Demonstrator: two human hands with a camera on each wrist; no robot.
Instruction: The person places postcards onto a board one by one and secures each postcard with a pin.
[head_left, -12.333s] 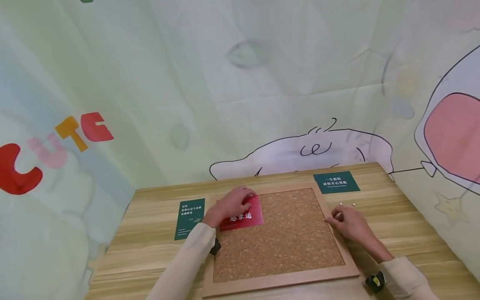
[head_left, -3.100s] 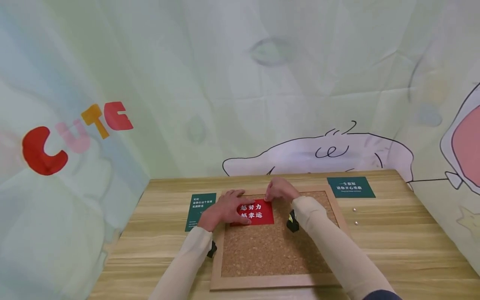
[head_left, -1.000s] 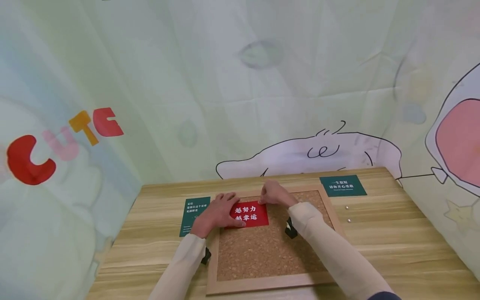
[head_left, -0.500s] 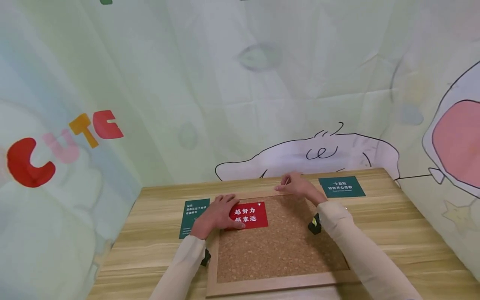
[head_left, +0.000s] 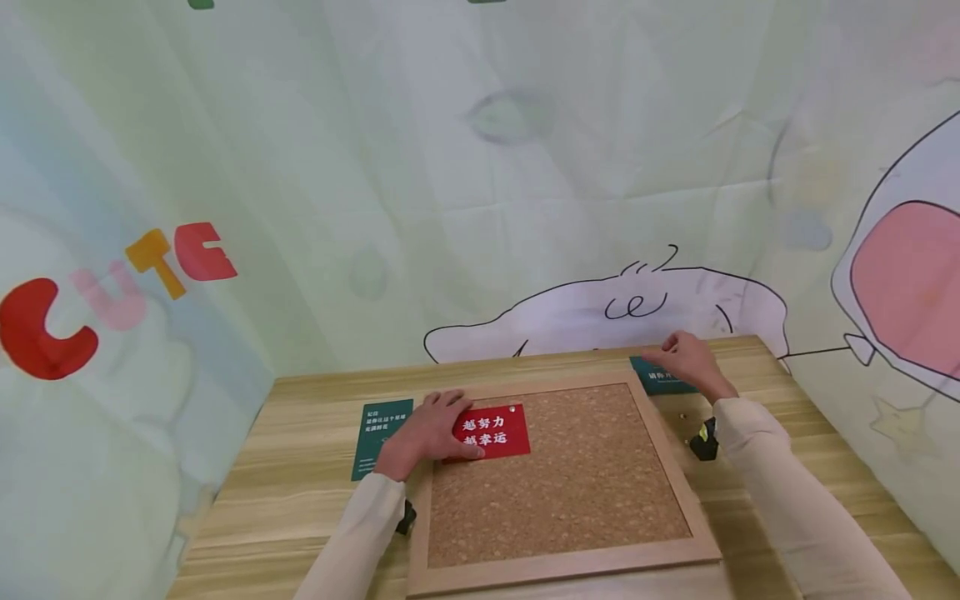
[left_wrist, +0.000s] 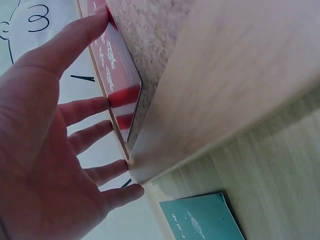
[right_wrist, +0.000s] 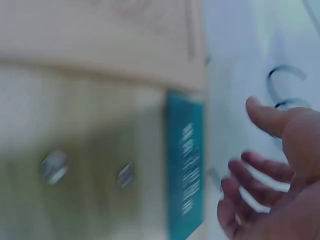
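Observation:
A red card (head_left: 492,431) with white writing lies at the upper left of a wood-framed cork board (head_left: 562,492). A small pale pushpin (head_left: 512,408) shows at the card's upper right corner. My left hand (head_left: 424,432) spreads over the card's left part, thumb on the card and fingertips at the frame, hiding that side. Held in the air above the right green card (head_left: 663,380) is my right hand (head_left: 688,363), its fingers loosely bent with nothing between them in the right wrist view. Two pushpins, one nearer (right_wrist: 54,166) and one farther (right_wrist: 125,175), lie blurred on the table.
Another green card (head_left: 378,437) lies left of the board, partly behind my left hand. The wooden table (head_left: 255,500) ends at the back against a printed curtain (head_left: 360,208). A raised wooden frame (head_left: 562,569) edges the cork.
My right hand has left the red card's upper right corner, where a pushpin now shows, and moved right to the green card. My left hand stays on the red card.

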